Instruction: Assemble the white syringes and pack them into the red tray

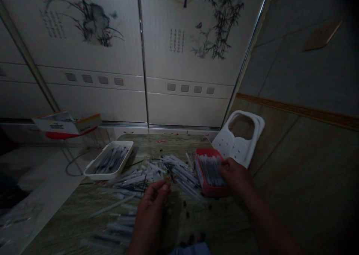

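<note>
My right hand [235, 176] is at the right side of a red plastic basket [209, 189], its fingers closed near the pens. Whatever they pinch is hidden. Clear pen barrels [210, 169] stand packed in rows inside the basket. My left hand [151, 206] is over the near middle of the table with thumb and fingertips drawn together. I cannot make out anything between them. Just beyond it spreads a loose pile of pens [182, 172], clear with dark parts. More pens [117, 227], blurred, lie left of my left wrist.
A white tray [127, 161] of dark-filled pens stands at the table's left. Small black pieces [187, 214] dot the wooden-patterned table [70, 210]. Behind are a white plastic chair [238, 135], an open carton [64, 124] on a red stool and sliding doors [182, 109]. A bluish item [193, 249] shows below.
</note>
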Demonstrator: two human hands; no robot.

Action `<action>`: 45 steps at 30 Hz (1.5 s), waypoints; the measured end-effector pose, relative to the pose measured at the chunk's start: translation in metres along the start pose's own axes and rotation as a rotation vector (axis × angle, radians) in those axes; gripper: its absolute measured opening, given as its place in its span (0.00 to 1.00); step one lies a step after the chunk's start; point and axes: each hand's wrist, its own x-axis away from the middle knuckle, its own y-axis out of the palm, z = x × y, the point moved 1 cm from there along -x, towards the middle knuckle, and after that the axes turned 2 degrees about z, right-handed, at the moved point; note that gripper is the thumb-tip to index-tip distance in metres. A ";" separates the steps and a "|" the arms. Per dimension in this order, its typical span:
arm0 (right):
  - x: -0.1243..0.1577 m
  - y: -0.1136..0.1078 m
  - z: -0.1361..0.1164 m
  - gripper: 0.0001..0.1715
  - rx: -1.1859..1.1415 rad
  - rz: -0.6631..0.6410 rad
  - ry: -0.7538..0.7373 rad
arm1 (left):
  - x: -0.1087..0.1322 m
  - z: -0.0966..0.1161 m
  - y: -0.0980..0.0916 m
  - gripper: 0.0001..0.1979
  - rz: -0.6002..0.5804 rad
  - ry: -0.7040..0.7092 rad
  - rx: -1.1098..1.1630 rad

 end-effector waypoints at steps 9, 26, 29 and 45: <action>-0.013 -0.008 0.005 0.18 0.126 0.023 -0.076 | 0.002 0.002 0.001 0.22 0.019 -0.031 0.009; -0.040 0.049 -0.021 0.33 0.265 -0.273 -0.431 | 0.008 0.010 0.006 0.21 0.027 -0.044 -0.005; -0.039 0.050 -0.019 0.34 0.277 -0.295 -0.413 | 0.009 0.011 0.008 0.21 0.027 -0.047 -0.031; -0.045 0.045 -0.027 0.34 0.221 -0.309 -0.418 | 0.002 0.008 -0.001 0.22 0.022 -0.017 -0.040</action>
